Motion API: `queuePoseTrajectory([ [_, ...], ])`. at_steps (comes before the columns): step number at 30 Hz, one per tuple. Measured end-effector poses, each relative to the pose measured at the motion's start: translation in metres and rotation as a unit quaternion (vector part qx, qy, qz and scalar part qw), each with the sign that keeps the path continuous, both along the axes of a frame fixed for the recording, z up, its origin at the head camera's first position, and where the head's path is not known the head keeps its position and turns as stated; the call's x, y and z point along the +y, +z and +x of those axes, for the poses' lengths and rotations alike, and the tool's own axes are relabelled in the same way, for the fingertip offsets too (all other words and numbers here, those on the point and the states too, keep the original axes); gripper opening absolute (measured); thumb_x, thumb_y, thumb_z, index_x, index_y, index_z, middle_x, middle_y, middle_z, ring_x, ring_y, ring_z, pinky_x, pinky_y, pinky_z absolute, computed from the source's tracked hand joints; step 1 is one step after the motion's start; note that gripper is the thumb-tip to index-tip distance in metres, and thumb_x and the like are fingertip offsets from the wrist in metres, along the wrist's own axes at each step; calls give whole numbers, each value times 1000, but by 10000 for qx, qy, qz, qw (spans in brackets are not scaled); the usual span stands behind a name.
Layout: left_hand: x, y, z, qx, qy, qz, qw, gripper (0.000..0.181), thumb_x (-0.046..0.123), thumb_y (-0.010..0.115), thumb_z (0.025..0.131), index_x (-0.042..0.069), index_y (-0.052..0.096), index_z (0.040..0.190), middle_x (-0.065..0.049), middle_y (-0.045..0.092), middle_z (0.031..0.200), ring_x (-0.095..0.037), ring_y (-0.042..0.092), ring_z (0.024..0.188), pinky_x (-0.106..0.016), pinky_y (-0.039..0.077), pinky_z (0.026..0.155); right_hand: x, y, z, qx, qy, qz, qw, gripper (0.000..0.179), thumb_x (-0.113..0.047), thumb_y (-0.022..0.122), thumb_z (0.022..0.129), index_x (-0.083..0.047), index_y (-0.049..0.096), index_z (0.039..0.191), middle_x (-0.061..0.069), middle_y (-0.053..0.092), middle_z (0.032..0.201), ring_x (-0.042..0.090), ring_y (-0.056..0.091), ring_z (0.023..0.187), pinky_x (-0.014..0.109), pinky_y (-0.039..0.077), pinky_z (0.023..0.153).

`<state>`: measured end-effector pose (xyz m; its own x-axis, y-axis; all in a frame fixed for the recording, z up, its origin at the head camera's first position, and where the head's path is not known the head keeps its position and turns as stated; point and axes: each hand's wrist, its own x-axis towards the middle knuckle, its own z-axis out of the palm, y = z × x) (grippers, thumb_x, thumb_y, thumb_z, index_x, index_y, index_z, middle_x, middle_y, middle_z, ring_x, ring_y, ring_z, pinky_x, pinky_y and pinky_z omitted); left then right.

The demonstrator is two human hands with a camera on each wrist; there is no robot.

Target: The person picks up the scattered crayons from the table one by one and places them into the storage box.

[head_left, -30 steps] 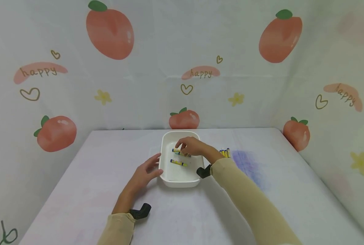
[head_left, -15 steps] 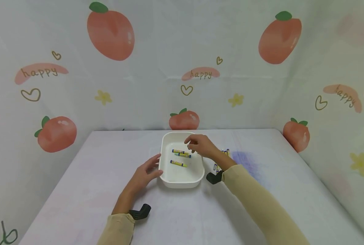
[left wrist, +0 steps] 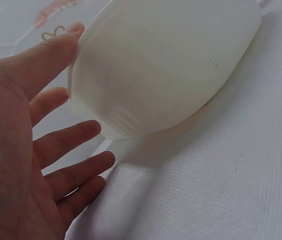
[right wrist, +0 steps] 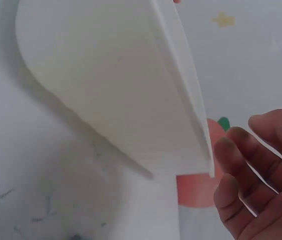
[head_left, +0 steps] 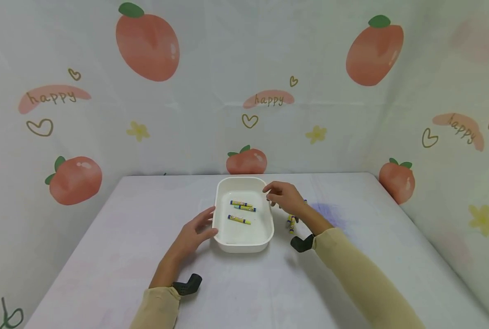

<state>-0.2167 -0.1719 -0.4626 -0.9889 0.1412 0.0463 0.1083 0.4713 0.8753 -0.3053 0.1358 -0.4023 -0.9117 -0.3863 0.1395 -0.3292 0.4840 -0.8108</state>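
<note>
A white plastic tray (head_left: pixel 244 235) stands on the table with three yellow-wrapped crayons (head_left: pixel 239 220) lying in it. My left hand (head_left: pixel 192 235) is at the tray's left side, fingers spread and loosely bent. In the left wrist view its thumb (left wrist: pixel 73 32) touches the rim and the other fingers reach along the outer wall. Over the tray's right rim hovers my right hand (head_left: pixel 285 197), its fingers loosely bent with nothing between them, as the right wrist view shows too. More crayons (head_left: pixel 291 225) lie on the table right of the tray, partly hidden beneath the right hand and wrist.
A pale cloth covers the table (head_left: pixel 236 292), with a blue-purple smudge (head_left: pixel 330 214) right of the crayons. Printed cloth walls (head_left: pixel 203 91) rise at the back and sides. A black camera mount (head_left: pixel 188 284) sits on the left wrist, another (head_left: pixel 302 243) on the right.
My right hand has lifted away from the crayons inside the tray and moved right to its right rim. Crayons on the table show beneath it. The left hand has stayed put.
</note>
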Motion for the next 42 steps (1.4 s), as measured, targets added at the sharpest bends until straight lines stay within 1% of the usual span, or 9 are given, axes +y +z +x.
queuePoseTrajectory([
  [4, 0, -1, 0, -9, 2, -6, 10000, 66, 37, 70, 89, 31, 41, 148, -7, 51, 142, -29, 47, 129, -60, 37, 102, 9, -3, 2, 4, -121, -61, 9999, 19, -8, 59, 95, -3, 65, 113, 18, 68, 93, 40, 63, 82, 51, 52, 67],
  [7, 0, -2, -1, -7, 9, -13, 10000, 66, 37, 70, 88, 31, 42, 148, -7, 51, 142, -29, 47, 129, -60, 37, 102, 16, -6, 3, 116, -171, -83, 9998, 20, -7, 59, 95, -1, 64, 114, 22, 67, 95, 39, 63, 81, 57, 52, 70],
  [13, -1, -2, -1, 16, 23, -15, 10000, 66, 38, 70, 88, 31, 42, 147, -7, 54, 138, -29, 49, 127, -58, 38, 102, 26, -12, 4, 262, -342, -43, 9991, 16, -3, 60, 94, -2, 66, 108, 24, 65, 92, 28, 63, 73, 48, 54, 63],
  [19, 0, -1, 0, 18, 32, -5, 10000, 66, 37, 70, 88, 31, 42, 147, -7, 54, 138, -29, 49, 127, -58, 38, 102, 35, -20, 5, 384, -479, 266, 9978, 18, -4, 64, 91, -2, 67, 108, 11, 66, 91, 21, 62, 78, 33, 52, 64],
  [21, 0, -1, 0, 12, 26, -13, 10000, 66, 37, 70, 88, 31, 42, 148, -7, 54, 138, -29, 49, 127, -58, 38, 102, 38, -24, 4, 471, -471, 402, 9970, 19, -3, 65, 90, -1, 67, 109, 9, 67, 93, 22, 62, 82, 34, 52, 68],
  [25, 0, -1, 0, 12, 15, -30, 10000, 66, 36, 70, 88, 30, 42, 148, -8, 54, 139, -30, 49, 127, -58, 38, 102, 45, -29, 4, 671, -308, 666, 9950, 23, -1, 66, 88, 1, 66, 111, 14, 68, 100, 27, 63, 92, 42, 52, 79],
  [30, -1, -1, -1, 29, 2, -27, 10000, 66, 35, 70, 89, 29, 42, 148, -8, 54, 139, -30, 49, 127, -58, 38, 102, 51, -34, 4, 691, -238, 1037, 9919, 28, -2, 69, 86, -3, 66, 113, 12, 67, 108, 28, 60, 103, 48, 47, 91],
  [36, -1, -1, 0, 43, -7, -39, 10000, 66, 36, 70, 89, 30, 42, 148, -7, 53, 140, -30, 49, 127, -59, 38, 102, 54, -37, 6, 647, -72, 1409, 9879, 32, -2, 71, 85, -4, 66, 117, 10, 65, 117, 31, 57, 111, 50, 45, 96],
  [42, 0, -1, 0, 23, 21, -66, 10000, 65, 36, 69, 89, 30, 41, 148, -7, 52, 141, -29, 49, 127, -59, 38, 102, 58, -40, 5, 825, 69, 1930, 9777, 41, -4, 75, 81, -6, 65, 121, 10, 63, 122, 33, 55, 116, 51, 42, 99],
])
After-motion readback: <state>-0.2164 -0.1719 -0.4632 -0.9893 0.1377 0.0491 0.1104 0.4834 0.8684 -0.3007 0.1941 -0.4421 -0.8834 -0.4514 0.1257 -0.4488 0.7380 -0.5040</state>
